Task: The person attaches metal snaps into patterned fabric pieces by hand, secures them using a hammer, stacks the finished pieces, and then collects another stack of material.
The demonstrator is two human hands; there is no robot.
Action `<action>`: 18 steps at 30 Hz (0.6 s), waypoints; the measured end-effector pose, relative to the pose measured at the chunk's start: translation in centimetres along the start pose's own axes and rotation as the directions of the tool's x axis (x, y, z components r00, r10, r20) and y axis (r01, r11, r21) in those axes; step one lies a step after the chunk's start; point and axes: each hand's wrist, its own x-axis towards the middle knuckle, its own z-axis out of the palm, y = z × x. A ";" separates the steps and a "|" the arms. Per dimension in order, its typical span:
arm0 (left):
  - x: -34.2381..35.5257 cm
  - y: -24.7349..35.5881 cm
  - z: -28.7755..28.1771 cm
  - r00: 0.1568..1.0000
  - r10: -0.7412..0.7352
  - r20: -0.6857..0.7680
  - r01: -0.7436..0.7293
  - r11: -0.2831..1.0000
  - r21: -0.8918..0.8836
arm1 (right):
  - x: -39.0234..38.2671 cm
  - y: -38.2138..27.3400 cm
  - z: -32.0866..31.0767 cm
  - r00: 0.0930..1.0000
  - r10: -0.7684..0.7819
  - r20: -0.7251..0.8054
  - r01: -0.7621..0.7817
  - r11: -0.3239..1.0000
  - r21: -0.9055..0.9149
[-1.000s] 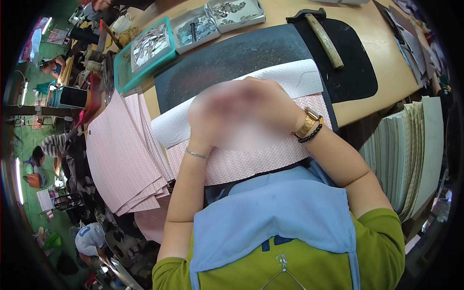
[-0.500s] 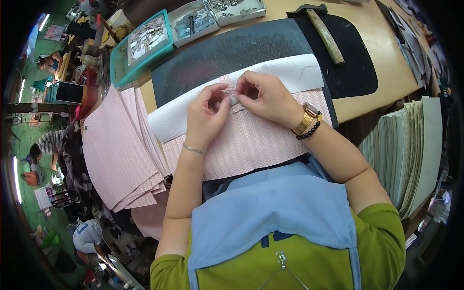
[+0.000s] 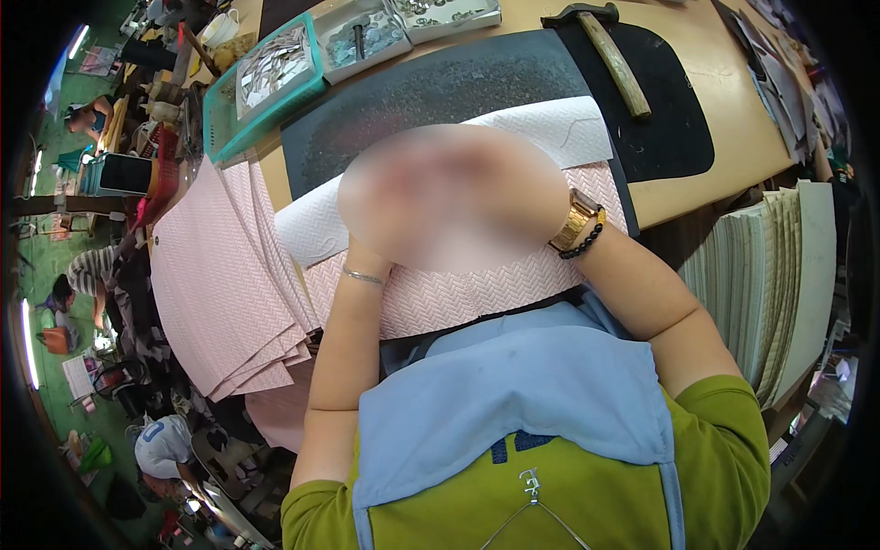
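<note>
A pale pink sheet with a herringbone texture (image 3: 458,298) lies in front of me, its white back side folded over as a flap (image 3: 559,128) along the far edge. My left hand (image 3: 390,206) and my right hand (image 3: 513,197) are close together over the middle of the sheet, near the fold. A blurred patch covers both hands, so the fingers and anything between them cannot be made out. Beneath the sheet's far part is a dark, worn board (image 3: 440,82).
A stack of similar pink pieces (image 3: 215,284) fans out at left. Behind the board stand a teal basket (image 3: 215,128) of small flat pieces and a tray of metal parts (image 3: 367,50). A hammer (image 3: 614,64) rests on a black mat (image 3: 678,119). Stacked pale sheets (image 3: 761,275) stand at right.
Earlier, the fingers of both hands pinched at a small pale piece by the fold; now blur hides them. The forearms have barely moved, and the whole view has shifted slightly.
</note>
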 end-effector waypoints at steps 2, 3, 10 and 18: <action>0.3 -0.2 -0.1 0.998 -0.055 0.027 0.058 0.995 -0.087 | 0.1 0.0 0.1 1.000 0.007 -0.004 -0.007 1.000 0.008; 0.4 -0.2 -0.2 0.998 -0.056 0.025 0.058 0.994 -0.089 | 0.0 0.0 0.1 1.000 0.016 -0.008 -0.016 1.000 0.006; 0.3 0.1 -0.1 0.998 -0.030 0.051 0.024 0.991 0.129 | 0.6 -0.2 -0.3 0.997 0.055 0.046 -0.053 0.997 -0.050; 0.3 -0.5 -0.5 0.999 -0.032 0.037 0.033 0.999 -0.013 | 1.0 -0.2 -0.5 0.995 0.050 0.090 -0.045 0.997 -0.057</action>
